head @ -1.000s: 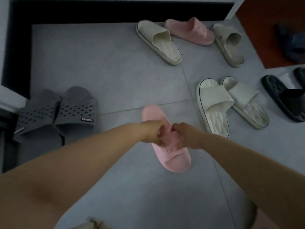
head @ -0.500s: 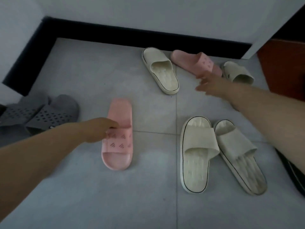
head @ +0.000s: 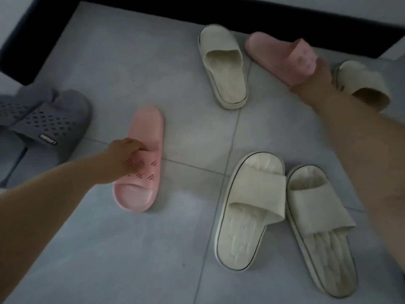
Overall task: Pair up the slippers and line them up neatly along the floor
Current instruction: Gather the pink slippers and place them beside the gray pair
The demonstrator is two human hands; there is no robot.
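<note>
One pink slipper (head: 144, 128) lies on the grey tiled floor at centre left; my left hand (head: 125, 156) grips its strap at the left edge. A second pink slipper (head: 274, 53) lies by the back wall. My right hand (head: 315, 80) is at its toe end, fingers tucked under the strap, blurred. A cream slipper (head: 223, 69) lies left of that pink one and another cream slipper (head: 363, 84) lies behind my right wrist. A cream pair (head: 258, 194) (head: 317, 216) sits side by side at lower right. A grey perforated pair (head: 50, 119) sits at the left edge.
A black skirting board (head: 197, 9) runs along the back wall and down the left side. Open grey tile (head: 122, 62) lies between the grey pair and the back slippers, and more across the bottom of the view.
My right hand has reached the far pink slipper and taken hold of its toe end. My left hand stays on the near pink slipper. The camera has moved closer and lower.
</note>
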